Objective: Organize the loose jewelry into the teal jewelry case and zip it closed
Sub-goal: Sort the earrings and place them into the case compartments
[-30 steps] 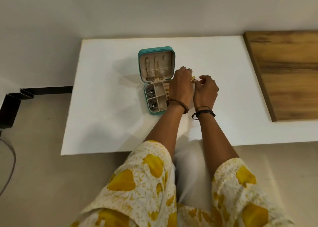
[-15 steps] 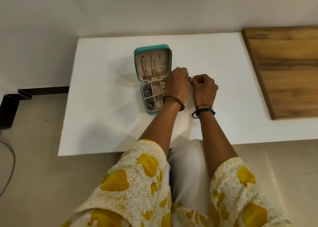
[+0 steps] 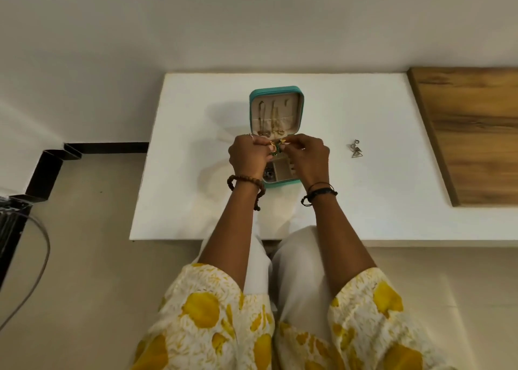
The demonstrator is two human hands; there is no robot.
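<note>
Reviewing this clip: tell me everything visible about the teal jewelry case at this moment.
The teal jewelry case is small, square with rounded corners, and lies open on the white table, lid laid back away from the person. Its beige lining looks like fabric. Thin chains hang inside the lid. The base holds small square compartments; one is empty, others hold dark silvery pieces. Both hands, left hand and right hand, work a small gold-and-green piece above the base, hiding part of it.

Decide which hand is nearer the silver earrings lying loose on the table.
Right. The right hand is over the case, with bare table between it and the earrings; the left hand is farther, beyond the right.
</note>
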